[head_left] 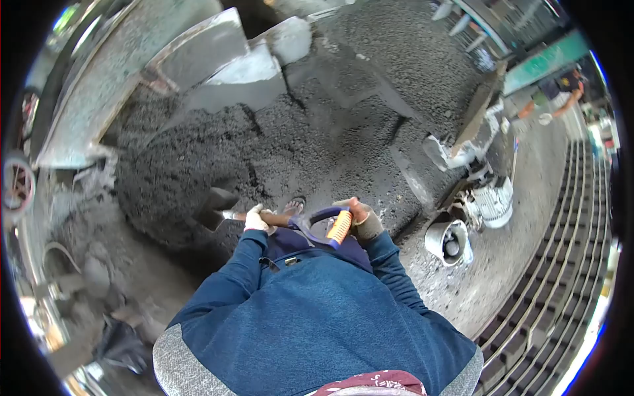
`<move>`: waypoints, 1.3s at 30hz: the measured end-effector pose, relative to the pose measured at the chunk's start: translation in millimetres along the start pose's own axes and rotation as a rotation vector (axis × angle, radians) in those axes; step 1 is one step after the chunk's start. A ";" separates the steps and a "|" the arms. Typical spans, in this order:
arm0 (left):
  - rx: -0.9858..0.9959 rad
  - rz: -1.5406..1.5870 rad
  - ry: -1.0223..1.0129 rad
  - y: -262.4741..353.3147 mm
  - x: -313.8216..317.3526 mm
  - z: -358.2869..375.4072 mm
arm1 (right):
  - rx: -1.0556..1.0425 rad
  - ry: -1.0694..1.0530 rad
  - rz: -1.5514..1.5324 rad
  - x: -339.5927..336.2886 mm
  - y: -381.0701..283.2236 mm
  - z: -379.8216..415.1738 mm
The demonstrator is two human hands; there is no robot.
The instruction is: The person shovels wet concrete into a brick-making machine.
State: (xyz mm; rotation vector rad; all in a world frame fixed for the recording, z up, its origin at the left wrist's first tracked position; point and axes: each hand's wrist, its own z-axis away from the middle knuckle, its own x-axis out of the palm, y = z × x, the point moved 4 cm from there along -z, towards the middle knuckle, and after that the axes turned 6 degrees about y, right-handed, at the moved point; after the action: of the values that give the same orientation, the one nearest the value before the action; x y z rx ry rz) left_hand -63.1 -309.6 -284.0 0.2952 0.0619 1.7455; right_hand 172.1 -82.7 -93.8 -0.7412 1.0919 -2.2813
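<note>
A shovel (277, 220) lies crosswise in front of my waist, its dark blade (215, 207) out to the left over a heap of dark, damp, crumbly mix (172, 178). My left hand (258, 219), in a pale glove, is closed round the shaft near the blade. At the other end is a purple D-shaped handle with an orange ribbed grip (339, 228). My right hand (362, 218), partly covered by a glove with bare fingers showing, is closed at that handle; some fingers are hidden. One sandalled foot (295, 205) shows just beyond the shaft.
Metal plates (198, 56) border the heap at the far left. To my right stand a white bucket (436, 243) with dark contents and a motor (492, 203). Rows of dark blocks on racks (551, 277) line the right side. Another person (558, 92) is at the far right.
</note>
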 end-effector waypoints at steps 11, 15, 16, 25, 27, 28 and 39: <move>-0.342 -0.033 -0.571 -91.1 19.9 155.8 | 0.886 -0.175 -0.051 36.6 191.7 -69.0; 0.313 -0.193 -0.508 -96.5 -30.3 234.8 | 0.868 -0.015 -0.223 57.1 235.3 -91.7; 0.542 -0.277 -0.460 -89.5 -55.8 253.4 | 0.840 0.105 -0.233 54.6 224.6 -88.2; 0.507 0.271 -0.348 -73.3 -272.5 354.0 | 0.313 0.156 -0.046 83.4 202.9 -114.6; 0.424 0.506 -0.514 -77.4 -298.8 351.9 | 0.275 0.122 -0.137 124.7 203.1 -113.6; 0.460 0.502 -0.534 -80.0 -316.1 346.3 | 0.297 0.203 -0.122 149.8 203.7 -107.3; 0.445 -0.205 1.177 -356.4 -530.0 271.3 | 1.075 -0.213 0.355 246.6 607.7 21.5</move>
State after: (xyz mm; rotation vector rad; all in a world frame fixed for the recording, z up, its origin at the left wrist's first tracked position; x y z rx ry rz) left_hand 429.3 -787.7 -181.3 -0.4437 1.2836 1.4687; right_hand 129.3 -587.5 -510.8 -0.2815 -0.1650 -1.9992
